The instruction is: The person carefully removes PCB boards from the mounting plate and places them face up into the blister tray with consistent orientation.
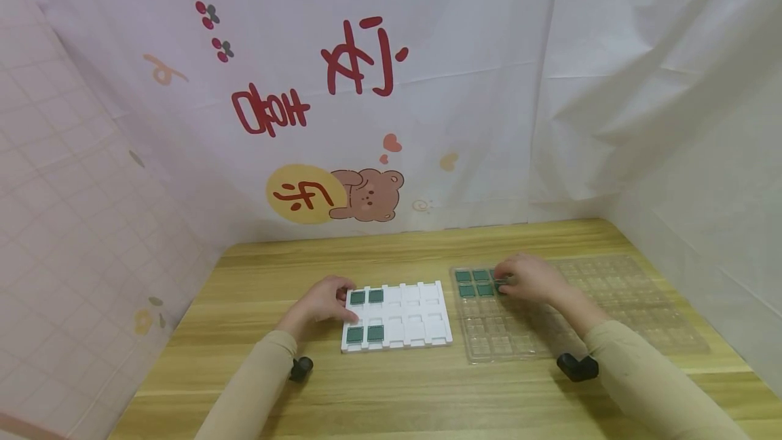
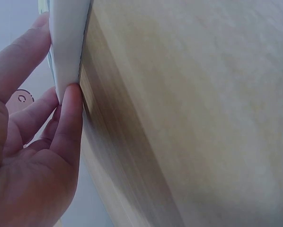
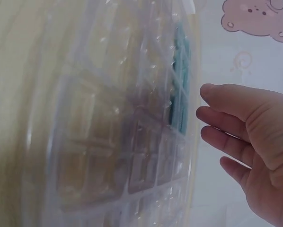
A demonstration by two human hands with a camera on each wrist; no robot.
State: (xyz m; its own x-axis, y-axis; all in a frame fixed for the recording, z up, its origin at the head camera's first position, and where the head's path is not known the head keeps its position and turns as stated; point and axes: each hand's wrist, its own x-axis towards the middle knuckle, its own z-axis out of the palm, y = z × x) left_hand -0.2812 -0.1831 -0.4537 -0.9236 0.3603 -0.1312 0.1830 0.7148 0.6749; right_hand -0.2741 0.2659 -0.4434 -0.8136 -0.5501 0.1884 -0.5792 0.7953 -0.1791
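Observation:
A white compartment tray (image 1: 391, 316) lies on the table, with several square green circuit boards (image 1: 375, 333) in its left compartments. My left hand (image 1: 322, 301) grips its left edge; in the left wrist view, thumb and fingers pinch the white tray's edge (image 2: 68, 42). Over the clear plastic tray (image 1: 489, 328) is my right hand (image 1: 530, 278), its fingertips right by the green boards (image 1: 482, 289) in the far left pockets. In the right wrist view, the fingers (image 3: 226, 142) are loosely bent with nothing between them, beside the row of green boards (image 3: 181, 80).
The clear tray's pockets stretch far to the right along the wooden table (image 1: 403, 399). White printed curtains (image 1: 464, 87) hang behind the table and at both sides. Black wrist mounts (image 1: 577, 367) sit below both forearms, close above the tabletop.

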